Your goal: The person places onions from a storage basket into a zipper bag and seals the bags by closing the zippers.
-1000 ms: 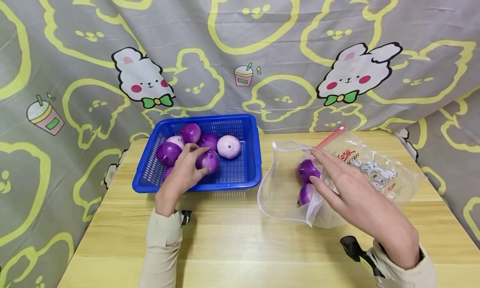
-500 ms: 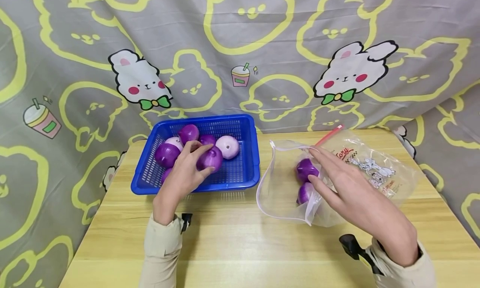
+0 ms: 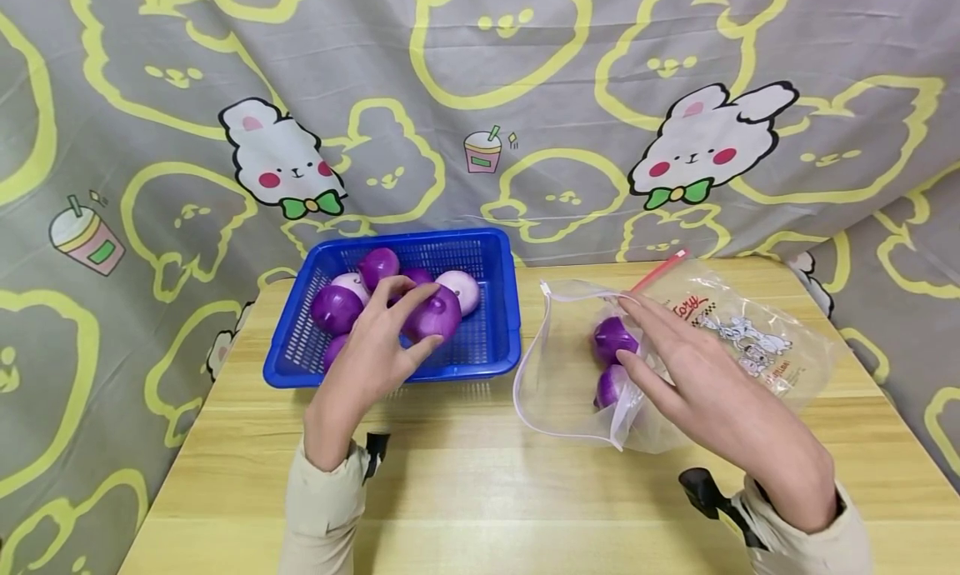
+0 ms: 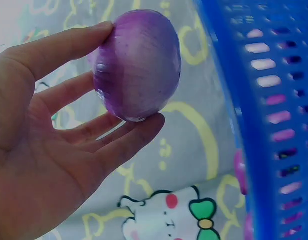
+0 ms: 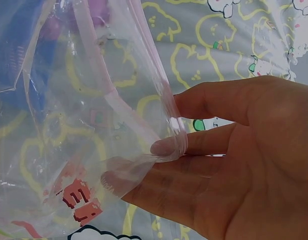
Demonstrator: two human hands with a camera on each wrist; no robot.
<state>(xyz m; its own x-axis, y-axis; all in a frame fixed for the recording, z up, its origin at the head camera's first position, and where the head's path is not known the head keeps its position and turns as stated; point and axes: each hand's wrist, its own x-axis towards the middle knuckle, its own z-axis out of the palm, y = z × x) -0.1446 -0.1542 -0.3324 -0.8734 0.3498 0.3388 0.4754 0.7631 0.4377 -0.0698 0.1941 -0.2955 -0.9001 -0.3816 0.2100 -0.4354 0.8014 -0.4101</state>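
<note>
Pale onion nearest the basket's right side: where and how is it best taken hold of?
The pale onion is probably best held by its round sides, coming from above and the right: the blue basket is open-topped and leaves a gap there, while a purple onion lies close on its left.

Here's the table [image 3: 480, 508], pale wood grain running out in front of the blue basket [image 3: 513, 325] standing on it, and there, to the basket's right, lies the clear printed bag [image 3: 735, 333], mouth gaping basketward!
</note>
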